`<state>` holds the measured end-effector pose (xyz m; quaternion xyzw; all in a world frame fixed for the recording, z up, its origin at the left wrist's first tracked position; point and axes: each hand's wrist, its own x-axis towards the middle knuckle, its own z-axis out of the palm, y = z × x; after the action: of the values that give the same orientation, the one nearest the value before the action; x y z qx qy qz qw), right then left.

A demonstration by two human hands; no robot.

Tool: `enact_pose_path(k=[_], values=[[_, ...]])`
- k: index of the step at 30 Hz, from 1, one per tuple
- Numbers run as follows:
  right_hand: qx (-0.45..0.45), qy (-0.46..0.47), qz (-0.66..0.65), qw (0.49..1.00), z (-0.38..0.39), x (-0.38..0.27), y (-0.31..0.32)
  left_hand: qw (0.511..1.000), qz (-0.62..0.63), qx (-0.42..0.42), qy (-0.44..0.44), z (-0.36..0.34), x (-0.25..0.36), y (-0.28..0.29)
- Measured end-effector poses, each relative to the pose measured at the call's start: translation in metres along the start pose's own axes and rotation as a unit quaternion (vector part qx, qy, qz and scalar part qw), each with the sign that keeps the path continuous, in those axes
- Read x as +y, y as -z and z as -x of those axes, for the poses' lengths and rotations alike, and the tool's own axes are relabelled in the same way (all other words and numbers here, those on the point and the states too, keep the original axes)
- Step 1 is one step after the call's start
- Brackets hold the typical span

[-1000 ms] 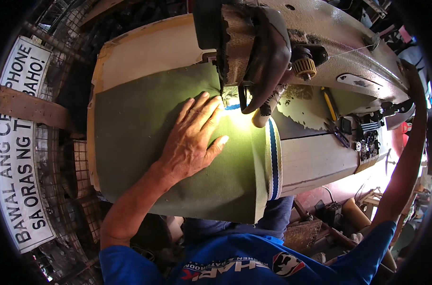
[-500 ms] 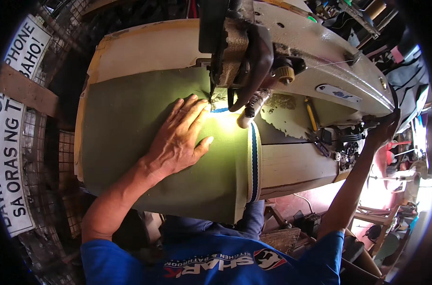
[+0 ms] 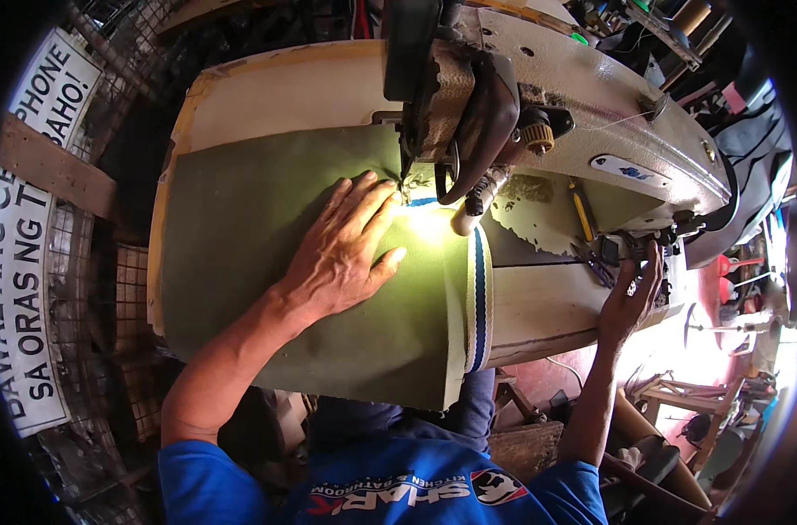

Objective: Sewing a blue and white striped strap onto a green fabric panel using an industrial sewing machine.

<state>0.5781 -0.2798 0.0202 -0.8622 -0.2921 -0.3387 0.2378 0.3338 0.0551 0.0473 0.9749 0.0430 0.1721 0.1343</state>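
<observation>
My left hand (image 3: 350, 249) lies flat and open on a sheet of dark green fabric (image 3: 267, 289), its fingertips close beside the needle area of a sewing machine (image 3: 560, 87). A blue-and-white striped webbing strip (image 3: 480, 306) runs along the fabric's right edge and up under the presser foot, where a lamp lights it brightly. Over at the right end of the machine bed, my right hand (image 3: 630, 297) has its fingers stretched out at a cluster of small metal parts (image 3: 665, 262). Nothing shows held in it, though its fingertips are partly lost among the parts.
A yellow-handled cutter (image 3: 582, 210) and dark thread snips (image 3: 598, 267) lie on the bed under the machine arm. Wire mesh and a lettered sign (image 3: 31, 306) stand at the left. A wooden stool (image 3: 691, 402) and cluttered goods occupy the right side.
My right hand has come down and left from the machine's right end to the small metal parts. My left hand stays flat on the fabric. The whole view has shifted slightly.
</observation>
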Motion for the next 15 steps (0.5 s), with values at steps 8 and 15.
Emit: enact_pose_path(k=[8,15], values=[[0.028,0.008,-0.033,0.999,0.0027,-0.0046,0.0028,1.0,-0.009,0.007,-0.003,0.0014,-0.0008,-0.0012],[0.025,-0.015,-0.038,0.999,0.0026,-0.0045,0.0029,1.0,-0.007,0.005,0.002,-0.0002,-0.0005,-0.0001]])
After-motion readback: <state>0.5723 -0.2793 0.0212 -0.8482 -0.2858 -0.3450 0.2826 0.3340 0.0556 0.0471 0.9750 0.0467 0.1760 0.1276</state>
